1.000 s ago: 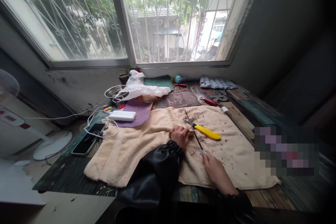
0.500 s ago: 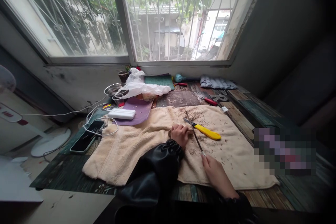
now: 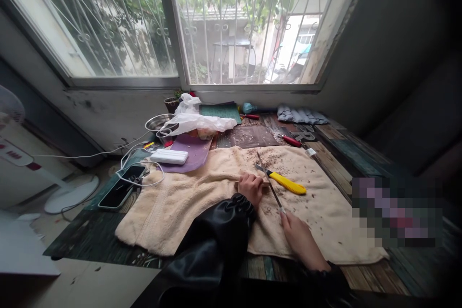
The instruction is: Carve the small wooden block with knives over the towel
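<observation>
My left hand [image 3: 250, 187] is closed around a small piece of wood [image 3: 265, 185], pressing it on the beige towel [image 3: 173, 211]. Only the ends of the wood show past the fingers. In my right hand [image 3: 298, 233] is the handle end of a long thin file [image 3: 275, 194], its blade slanting up and away, against or very close to the wood's right end. Just right of the file lies a yellow utility knife [image 3: 288, 183], blade end beneath or beside the file. Brown shavings are scattered over the towel around them.
A phone [image 3: 121, 187], a white power strip or charger [image 3: 169, 156] with a cable and a purple sheet [image 3: 191, 151] lie left. Behind are a plastic bag [image 3: 202, 122], metal bowl [image 3: 159, 122], green mat [image 3: 220, 111] and red-handled tool [image 3: 291, 141]. A blurred patch covers something at right.
The whole view has shifted slightly, moving everything a little to the right. Both hands keep their holds on the wood and the file, with hardly any visible change between them.
</observation>
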The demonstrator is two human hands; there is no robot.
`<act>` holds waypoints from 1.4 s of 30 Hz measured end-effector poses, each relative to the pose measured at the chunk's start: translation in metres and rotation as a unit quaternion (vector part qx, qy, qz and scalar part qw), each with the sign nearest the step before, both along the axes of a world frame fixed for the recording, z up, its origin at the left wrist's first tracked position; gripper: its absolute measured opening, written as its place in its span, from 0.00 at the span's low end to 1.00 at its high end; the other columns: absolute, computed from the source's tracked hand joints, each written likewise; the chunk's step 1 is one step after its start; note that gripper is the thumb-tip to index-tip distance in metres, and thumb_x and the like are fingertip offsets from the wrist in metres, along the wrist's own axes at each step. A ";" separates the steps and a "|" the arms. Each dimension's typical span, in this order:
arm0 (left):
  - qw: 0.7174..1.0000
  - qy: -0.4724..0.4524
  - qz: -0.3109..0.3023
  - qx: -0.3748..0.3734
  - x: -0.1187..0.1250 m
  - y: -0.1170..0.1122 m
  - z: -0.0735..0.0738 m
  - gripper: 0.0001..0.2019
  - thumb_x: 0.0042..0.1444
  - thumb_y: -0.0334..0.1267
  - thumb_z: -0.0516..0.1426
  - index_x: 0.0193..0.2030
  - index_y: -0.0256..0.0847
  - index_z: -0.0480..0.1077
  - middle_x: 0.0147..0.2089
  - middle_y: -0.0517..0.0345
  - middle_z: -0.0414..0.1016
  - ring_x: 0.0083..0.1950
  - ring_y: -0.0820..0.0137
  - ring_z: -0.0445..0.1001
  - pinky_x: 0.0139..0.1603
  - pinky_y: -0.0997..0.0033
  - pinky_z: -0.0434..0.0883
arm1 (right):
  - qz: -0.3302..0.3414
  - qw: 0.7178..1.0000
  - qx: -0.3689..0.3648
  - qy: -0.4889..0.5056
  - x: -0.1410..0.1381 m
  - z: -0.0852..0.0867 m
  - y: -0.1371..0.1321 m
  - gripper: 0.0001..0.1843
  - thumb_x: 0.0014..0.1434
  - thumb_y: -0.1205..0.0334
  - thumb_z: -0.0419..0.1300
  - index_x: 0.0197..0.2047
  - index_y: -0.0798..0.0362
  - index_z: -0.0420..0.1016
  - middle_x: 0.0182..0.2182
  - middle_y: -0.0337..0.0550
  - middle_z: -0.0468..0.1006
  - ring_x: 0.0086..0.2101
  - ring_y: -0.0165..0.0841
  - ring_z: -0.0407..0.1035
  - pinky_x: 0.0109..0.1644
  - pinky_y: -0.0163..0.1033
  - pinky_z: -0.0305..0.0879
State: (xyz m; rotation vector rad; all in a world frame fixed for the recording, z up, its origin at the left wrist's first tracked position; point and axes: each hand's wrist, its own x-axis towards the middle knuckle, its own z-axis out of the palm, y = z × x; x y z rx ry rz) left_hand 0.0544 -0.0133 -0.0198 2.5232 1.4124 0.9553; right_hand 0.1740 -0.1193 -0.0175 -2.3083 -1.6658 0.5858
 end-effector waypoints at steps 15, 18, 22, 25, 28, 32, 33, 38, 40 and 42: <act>1.000 -0.002 -0.005 -0.004 -0.001 0.005 0.000 0.05 0.49 0.37 0.51 0.31 0.45 0.67 0.32 0.58 0.67 0.39 0.69 0.61 0.41 0.66 0.57 | 0.011 1.000 0.001 -0.003 -0.002 0.000 0.003 0.20 0.57 0.58 0.35 0.31 0.53 0.66 0.28 0.45 0.73 0.29 0.31 0.66 0.30 0.32 0.51; 1.000 -0.005 -0.017 -0.001 -0.001 0.003 -0.001 0.04 0.49 0.36 0.51 0.31 0.45 0.67 0.32 0.59 0.67 0.39 0.69 0.61 0.41 0.67 0.57 | 0.005 1.000 0.001 -0.009 -0.003 0.002 0.011 0.20 0.57 0.58 0.36 0.30 0.54 0.66 0.28 0.46 0.73 0.29 0.31 0.66 0.30 0.32 0.51; 1.000 -0.005 -0.019 0.002 -0.001 0.003 -0.003 0.05 0.49 0.37 0.51 0.30 0.45 0.67 0.32 0.59 0.67 0.39 0.69 0.61 0.41 0.67 0.56 | -0.013 1.000 -0.002 -0.024 -0.009 0.008 0.030 0.19 0.56 0.59 0.36 0.32 0.55 0.67 0.29 0.48 0.73 0.31 0.32 0.66 0.29 0.32 0.50; 1.000 -0.004 -0.015 0.001 -0.001 0.005 -0.004 0.05 0.49 0.37 0.51 0.31 0.46 0.67 0.32 0.59 0.67 0.39 0.69 0.61 0.41 0.67 0.56 | -0.007 1.000 -0.008 -0.009 -0.008 0.007 0.024 0.19 0.56 0.59 0.37 0.32 0.54 0.67 0.29 0.47 0.73 0.31 0.31 0.66 0.29 0.31 0.50; 1.000 -0.004 -0.010 -0.001 -0.001 0.006 -0.003 0.05 0.49 0.37 0.51 0.31 0.45 0.67 0.32 0.59 0.66 0.39 0.70 0.61 0.41 0.67 0.56 | 0.006 1.000 -0.012 0.013 -0.002 0.001 0.008 0.20 0.56 0.57 0.36 0.30 0.53 0.66 0.28 0.46 0.73 0.30 0.31 0.66 0.29 0.32 0.51; 1.000 -0.004 -0.023 0.006 -0.001 0.003 -0.002 0.04 0.49 0.36 0.52 0.31 0.44 0.67 0.32 0.59 0.66 0.39 0.70 0.61 0.40 0.68 0.56 | 0.003 1.000 -0.004 -0.002 -0.001 -0.001 0.011 0.21 0.56 0.57 0.36 0.30 0.54 0.67 0.28 0.47 0.73 0.30 0.31 0.66 0.30 0.32 0.51; 1.000 -0.005 -0.025 0.008 -0.001 0.003 -0.002 0.04 0.49 0.36 0.52 0.30 0.44 0.67 0.32 0.59 0.66 0.39 0.70 0.61 0.40 0.68 0.56 | 0.000 1.000 0.000 -0.009 -0.002 0.000 0.016 0.21 0.56 0.57 0.36 0.30 0.54 0.67 0.29 0.47 0.73 0.30 0.32 0.66 0.30 0.32 0.51; 1.000 -0.007 -0.022 0.001 -0.003 0.004 -0.002 0.04 0.49 0.37 0.51 0.31 0.45 0.67 0.32 0.59 0.67 0.39 0.70 0.61 0.40 0.68 0.56 | -0.004 1.000 0.002 -0.015 -0.007 0.005 0.033 0.20 0.56 0.59 0.36 0.31 0.55 0.67 0.30 0.48 0.73 0.31 0.32 0.66 0.30 0.32 0.51; 1.000 -0.011 -0.020 -0.002 -0.003 0.005 -0.002 0.05 0.50 0.37 0.51 0.32 0.45 0.67 0.32 0.60 0.67 0.39 0.70 0.61 0.41 0.67 0.56 | 0.001 1.000 0.004 -0.008 -0.006 0.004 0.025 0.20 0.56 0.58 0.36 0.31 0.54 0.67 0.30 0.47 0.73 0.31 0.32 0.66 0.30 0.32 0.51; 1.000 -0.013 -0.018 -0.006 -0.003 0.005 -0.002 0.05 0.50 0.38 0.51 0.32 0.45 0.67 0.32 0.59 0.67 0.39 0.70 0.61 0.41 0.67 0.56 | 0.006 1.000 0.002 0.006 -0.003 0.001 0.014 0.20 0.56 0.58 0.36 0.31 0.54 0.67 0.30 0.47 0.73 0.31 0.32 0.66 0.30 0.32 0.51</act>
